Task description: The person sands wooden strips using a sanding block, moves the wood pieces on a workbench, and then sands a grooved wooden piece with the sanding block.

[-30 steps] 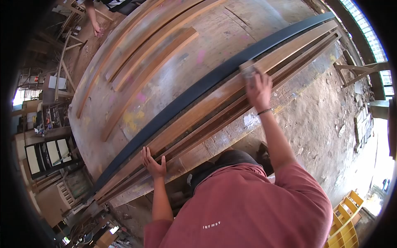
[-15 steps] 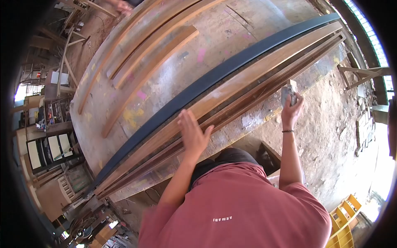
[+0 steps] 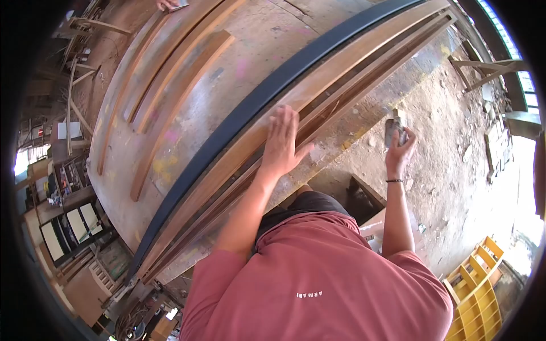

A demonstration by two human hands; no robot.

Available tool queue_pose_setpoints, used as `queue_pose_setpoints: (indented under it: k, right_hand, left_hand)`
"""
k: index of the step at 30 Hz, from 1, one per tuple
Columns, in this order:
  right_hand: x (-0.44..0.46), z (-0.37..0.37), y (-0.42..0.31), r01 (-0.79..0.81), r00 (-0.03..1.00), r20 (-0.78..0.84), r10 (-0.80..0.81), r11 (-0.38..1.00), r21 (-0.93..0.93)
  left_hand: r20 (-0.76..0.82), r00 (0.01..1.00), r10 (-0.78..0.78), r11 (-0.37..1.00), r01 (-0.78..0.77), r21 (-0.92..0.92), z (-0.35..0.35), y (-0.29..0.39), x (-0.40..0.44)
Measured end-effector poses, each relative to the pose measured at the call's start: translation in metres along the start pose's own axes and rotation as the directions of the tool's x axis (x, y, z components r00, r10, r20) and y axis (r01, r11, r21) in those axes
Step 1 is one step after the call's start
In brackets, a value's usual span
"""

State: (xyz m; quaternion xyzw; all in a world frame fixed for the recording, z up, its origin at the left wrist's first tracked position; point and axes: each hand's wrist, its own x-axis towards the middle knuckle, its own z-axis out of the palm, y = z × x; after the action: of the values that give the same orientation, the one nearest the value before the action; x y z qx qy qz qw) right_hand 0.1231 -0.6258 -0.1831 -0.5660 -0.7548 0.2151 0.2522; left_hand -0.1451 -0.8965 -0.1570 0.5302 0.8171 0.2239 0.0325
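Note:
My left hand (image 3: pixel 281 145) lies with fingers stretched out on a long, curved wooden plank (image 3: pixel 323 85), smeared slightly by motion. Along the plank's far side runs a dark blue curved strip (image 3: pixel 236 122). Nearer to me is a darker brown, grooved wooden length (image 3: pixel 347 102). Past the near edge of the table, in the air over the ground, my right hand (image 3: pixel 401 150) grips a small sanding block (image 3: pixel 391 132) with a grey face and a pale wooden part on top.
More curved wooden pieces (image 3: pixel 182 108) lie on the stained table (image 3: pixel 222 85). Another person's hand (image 3: pixel 166 5) holds a flat, light object at the far edge. A yellow slatted frame (image 3: pixel 475 295) stands at lower right, a wooden trestle (image 3: pixel 489 68) at upper right.
My left hand has slid right and farther up along the plank. The view has shifted, and the other person's hand now shows a flat object. My right hand still grips the block.

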Motion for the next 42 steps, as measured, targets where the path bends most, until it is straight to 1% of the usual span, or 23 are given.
queue_pose_setpoints:
  k: [1, 2, 3, 4, 5, 7, 8, 9, 11, 12, 13, 15, 16, 19, 21, 23, 28, 33, 35, 37, 39, 41, 42]
  right_hand:
    - [-0.001, -0.001, -0.014, 0.014, 1.0, 0.01, -0.014, 1.0, 0.008]
    - [0.001, 0.006, -0.013, 0.101, 0.995, -0.019, -0.102, 0.995, -0.016]
    - [0.002, 0.013, -0.012, 0.184, 0.982, -0.041, -0.186, 0.982, -0.041]
    - [0.004, 0.018, -0.019, 0.227, 0.971, -0.061, -0.229, 0.973, -0.04]
    - [0.008, 0.025, -0.022, 0.221, 0.973, -0.062, -0.223, 0.975, -0.039]
    - [0.014, 0.038, -0.025, 0.289, 0.944, -0.142, -0.296, 0.955, -0.071]
    - [0.017, 0.044, -0.028, 0.222, 0.965, -0.129, -0.229, 0.973, -0.068]
    - [0.017, 0.046, -0.034, 0.218, 0.966, -0.129, -0.225, 0.974, -0.067]
    - [0.019, 0.05, -0.048, 0.178, 0.964, -0.189, -0.187, 0.982, -0.065]
    - [0.019, 0.051, -0.053, 0.169, 0.969, -0.173, -0.178, 0.984, -0.063]
    - [0.019, 0.052, -0.057, 0.167, 0.969, -0.173, -0.175, 0.984, -0.058]
    - [0.017, 0.051, -0.062, 0.161, 0.982, -0.104, -0.16, 0.987, -0.004]
    - [0.015, 0.048, -0.065, 0.137, 0.987, -0.085, -0.134, 0.99, 0.027]
    - [0.01, 0.043, -0.069, 0.172, 0.978, -0.119, -0.168, 0.985, 0.021]
    - [0.005, 0.038, -0.068, 0.155, 0.982, -0.116, -0.15, 0.987, 0.036]
    - [0.003, 0.039, -0.063, 0.208, 0.968, -0.146, -0.202, 0.978, 0.032]
    - [-0.003, 0.04, -0.053, 0.172, 0.978, -0.129, -0.164, 0.984, 0.048]
    - [-0.009, 0.034, -0.056, 0.208, 0.965, -0.161, -0.205, 0.978, 0.002]
    - [-0.014, 0.033, -0.06, 0.223, 0.961, -0.165, -0.221, 0.975, -0.008]
    - [-0.02, 0.031, -0.066, 0.297, 0.941, -0.13, -0.312, 0.947, -0.122]
    - [-0.028, 0.034, -0.084, 0.353, 0.929, -0.082, -0.361, 0.931, -0.094]
    - [-0.036, 0.034, -0.121, 0.513, 0.858, 0.072, -0.508, 0.855, -0.075]
    - [-0.039, 0.033, -0.146, 0.542, 0.82, 0.194, -0.538, 0.84, 0.041]
  left_hand:
    - [0.005, 1.0, 0.005, 1.0, -0.005, -0.006, -0.014, 0.006, -0.002]
    - [0.226, 0.97, 0.084, 0.953, -0.012, -0.303, -0.027, 0.011, -0.003]
    - [0.406, 0.887, 0.219, 0.824, 0.055, -0.564, -0.035, 0.018, -0.006]
    - [0.204, 0.956, 0.213, 0.855, -0.081, -0.512, -0.031, 0.022, -0.012]
    - [0.209, 0.954, 0.216, 0.856, -0.082, -0.511, -0.03, 0.023, -0.019]
    - [-0.006, 1.0, -0.011, 0.969, 0.01, -0.247, -0.032, 0.026, -0.03]
    - [-0.043, 0.999, -0.029, 0.979, 0.019, -0.203, -0.028, 0.026, -0.034]
    - [-0.04, 0.999, -0.027, 0.979, 0.018, -0.202, -0.027, 0.027, -0.04]
    - [0.098, 0.976, -0.197, 0.98, 0.198, -0.005, -0.026, 0.028, -0.051]
    - [0.043, 0.982, -0.184, 0.983, 0.183, 0.008, -0.024, 0.025, -0.054]
    - [0.044, 0.982, -0.182, 0.983, 0.182, 0.012, -0.022, 0.02, -0.056]
    - [0.068, 0.975, -0.212, 0.974, 0.217, -0.066, -0.022, 0.013, -0.058]
    - [0.069, 0.977, -0.204, 0.976, 0.209, -0.066, -0.023, 0.012, -0.058]
    - [0.071, 0.982, -0.176, 0.978, 0.183, -0.104, -0.026, 0.01, -0.055]
    - [0.065, 0.983, -0.172, 0.978, 0.178, -0.105, -0.026, 0.007, -0.056]
    - [0.078, 0.983, -0.165, 0.976, 0.174, -0.129, -0.026, 0.003, -0.055]
    - [0.134, 0.978, -0.161, 0.95, 0.19, -0.249, -0.034, -0.005, -0.051]
    - [0.088, 0.985, -0.146, 0.97, 0.16, -0.181, -0.026, 0.002, -0.054]
    - [0.049, 0.987, -0.152, 0.981, 0.157, -0.115, -0.02, 0.006, -0.056]
    - [0.032, 0.986, -0.161, 0.981, 0.163, -0.104, -0.018, 0.008, -0.057]
    - [0.013, 0.984, -0.178, 0.976, 0.178, -0.122, -0.018, 0.009, -0.06]
    - [-0.023, 0.983, -0.182, 0.971, 0.176, -0.162, -0.029, 0.012, -0.059]
    - [-0.092, 0.979, -0.183, 0.974, 0.167, -0.156, -0.036, 0.011, -0.062]
